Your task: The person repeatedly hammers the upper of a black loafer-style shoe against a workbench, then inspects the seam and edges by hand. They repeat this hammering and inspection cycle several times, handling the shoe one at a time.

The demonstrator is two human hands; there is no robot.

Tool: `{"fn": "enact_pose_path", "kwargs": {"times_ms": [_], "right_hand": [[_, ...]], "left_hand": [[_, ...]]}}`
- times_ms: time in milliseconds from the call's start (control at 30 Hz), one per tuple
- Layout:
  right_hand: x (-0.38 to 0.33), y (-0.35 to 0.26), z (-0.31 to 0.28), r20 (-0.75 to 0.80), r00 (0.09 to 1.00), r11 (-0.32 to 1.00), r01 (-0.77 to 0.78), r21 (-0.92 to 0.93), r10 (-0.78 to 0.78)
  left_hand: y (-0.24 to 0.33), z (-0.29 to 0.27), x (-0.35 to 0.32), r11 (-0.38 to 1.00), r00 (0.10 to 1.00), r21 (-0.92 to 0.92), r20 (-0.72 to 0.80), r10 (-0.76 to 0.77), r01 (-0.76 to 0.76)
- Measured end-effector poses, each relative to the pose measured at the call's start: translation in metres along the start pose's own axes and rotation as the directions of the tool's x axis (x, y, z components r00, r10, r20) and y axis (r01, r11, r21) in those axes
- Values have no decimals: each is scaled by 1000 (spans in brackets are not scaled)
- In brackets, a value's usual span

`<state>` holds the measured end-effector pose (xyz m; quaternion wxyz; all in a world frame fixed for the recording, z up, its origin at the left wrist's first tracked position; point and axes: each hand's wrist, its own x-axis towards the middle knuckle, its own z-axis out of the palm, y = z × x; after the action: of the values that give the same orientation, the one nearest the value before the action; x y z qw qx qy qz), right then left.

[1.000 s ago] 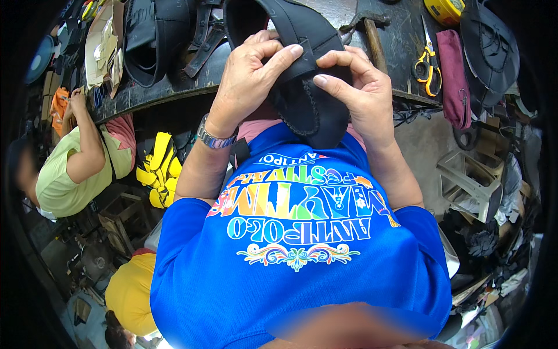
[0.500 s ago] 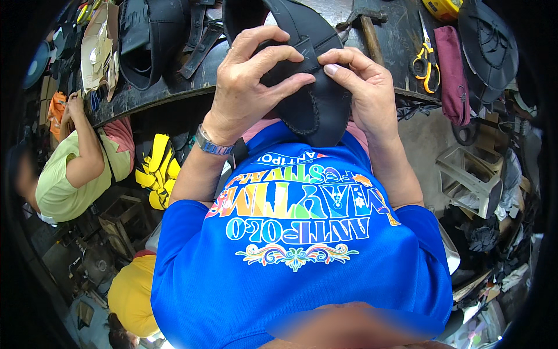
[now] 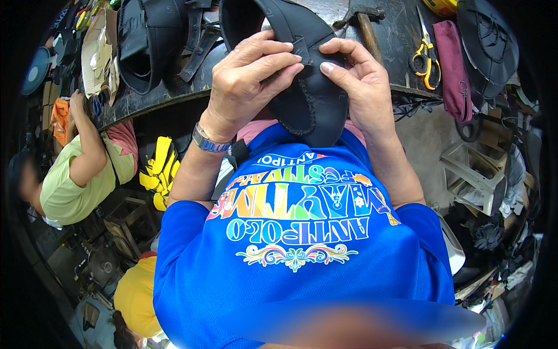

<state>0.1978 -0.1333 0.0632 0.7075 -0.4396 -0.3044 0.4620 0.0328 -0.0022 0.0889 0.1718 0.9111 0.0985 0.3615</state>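
Observation:
A curved black padded piece (image 3: 311, 102) with stitched edges is held up in front of my chest, above a blue printed shirt. My left hand (image 3: 247, 81) grips its left side, fingers laid across the front and pinching a small tab near the top. My right hand (image 3: 357, 78) holds its right side, thumb pressed on the same spot by the tab. A metal watch sits on my left wrist. The upper end of the piece curves away over the dark workbench (image 3: 174, 99).
On the bench lie a hammer (image 3: 363, 20), yellow-handled scissors (image 3: 426, 55), a maroon cloth piece (image 3: 452, 70), black padded parts (image 3: 148, 41) and more black gear (image 3: 488, 43). A person in a light green shirt (image 3: 75, 186) works at left. A yellow item (image 3: 158, 171) hangs below.
Both hands have slid up the black piece and closed in on the small tab; my left fingers now lie across the front where earlier they were spread lower down.

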Motion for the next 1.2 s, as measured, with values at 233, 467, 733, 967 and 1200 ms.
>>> {"fn": "enact_pose_path", "kwargs": {"times_ms": [233,467,733,967,1200], "right_hand": [[-3,0,2,-12,1000,991,-3,-133,1],[-1,5,7,-59,987,953,128,-273,-149],[3,6,8,-6,950,814,265,-517,-313],[3,7,8,10,943,787,283,-548,-332],[4,7,8,40,943,775,294,-560,-329]], "left_hand": [[-2,3,-1,998,1000,-50,-12,-28,28],[-2,6,-2,998,999,-55,-25,-27,26],[-4,10,-4,999,999,-49,-49,-23,21],[-4,12,-5,999,997,-43,-75,-19,16],[-3,15,-7,997,993,-46,-95,-63,59]]}}
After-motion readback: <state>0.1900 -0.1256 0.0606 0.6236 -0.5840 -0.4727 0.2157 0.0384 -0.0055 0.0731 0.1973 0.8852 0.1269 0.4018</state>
